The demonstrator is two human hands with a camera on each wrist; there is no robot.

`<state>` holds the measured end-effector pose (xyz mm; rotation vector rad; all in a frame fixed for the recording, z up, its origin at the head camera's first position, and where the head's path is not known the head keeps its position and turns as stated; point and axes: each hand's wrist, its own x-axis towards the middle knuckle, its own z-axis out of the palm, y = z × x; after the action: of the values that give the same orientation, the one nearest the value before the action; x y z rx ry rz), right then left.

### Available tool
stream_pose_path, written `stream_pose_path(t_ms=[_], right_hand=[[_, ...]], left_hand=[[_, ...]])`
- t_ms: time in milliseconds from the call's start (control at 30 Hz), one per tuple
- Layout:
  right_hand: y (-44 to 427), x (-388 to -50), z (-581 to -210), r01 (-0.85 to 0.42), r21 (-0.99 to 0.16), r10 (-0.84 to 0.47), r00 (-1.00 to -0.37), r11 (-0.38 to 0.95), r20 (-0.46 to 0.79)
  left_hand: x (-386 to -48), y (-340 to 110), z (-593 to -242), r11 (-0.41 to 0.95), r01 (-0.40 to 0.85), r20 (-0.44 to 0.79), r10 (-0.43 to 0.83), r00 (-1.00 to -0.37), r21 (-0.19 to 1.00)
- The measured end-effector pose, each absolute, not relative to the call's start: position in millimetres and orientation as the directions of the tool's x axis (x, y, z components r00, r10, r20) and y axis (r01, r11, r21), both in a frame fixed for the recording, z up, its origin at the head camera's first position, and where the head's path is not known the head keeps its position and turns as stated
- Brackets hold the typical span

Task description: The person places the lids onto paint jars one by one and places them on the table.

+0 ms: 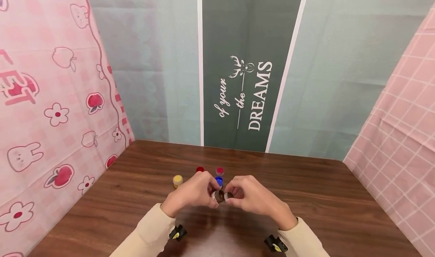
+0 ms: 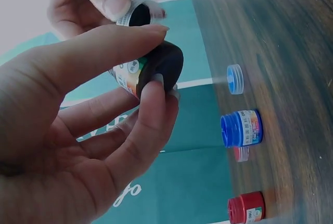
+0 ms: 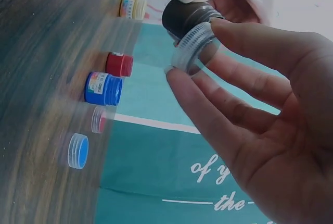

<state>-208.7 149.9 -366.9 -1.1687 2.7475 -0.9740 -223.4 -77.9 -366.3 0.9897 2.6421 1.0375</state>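
Note:
My left hand grips a small dark paint jar between thumb and fingers, its label partly covered. In my right hand a clear ribbed lid is pinched by its rim. Lid and jar mouth are close together and tilted; in the right wrist view the lid overlaps the jar's threaded neck. Whether they touch cannot be told. Just beyond the hands stands an uncapped blue paint jar. Near it is a red paint jar, partly hidden by my left hand in the head view.
A yellow paint jar stands on the wooden table left of the others. A lid with red inside lies behind the blue jar, and a lid with blue inside lies to its right. Fabric hangings enclose the table.

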Motion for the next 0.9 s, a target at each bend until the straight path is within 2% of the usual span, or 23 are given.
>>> stream_pose_path(t_ms=[167,300,900], right_hand=[[150.8,-207.0,-368.3,-0.650,-0.608,-0.637,-0.715,0.455,0.288],[149.9,-207.4,-369.4,-0.664,-0.611,-0.645,-0.700,0.430,0.307],[147.1,-207.0,-369.7,-0.645,-0.648,-0.676,-0.688,0.404,0.265]], left_hand=[[-220.0,-74.8,-366.6,0.532,0.538,0.120,0.629,-0.768,0.654],[-218.7,-71.7,-367.4,0.540,0.537,0.119,0.624,-0.772,0.648],[-215.0,-68.3,-368.5,0.561,0.550,0.128,0.619,-0.775,0.619]])
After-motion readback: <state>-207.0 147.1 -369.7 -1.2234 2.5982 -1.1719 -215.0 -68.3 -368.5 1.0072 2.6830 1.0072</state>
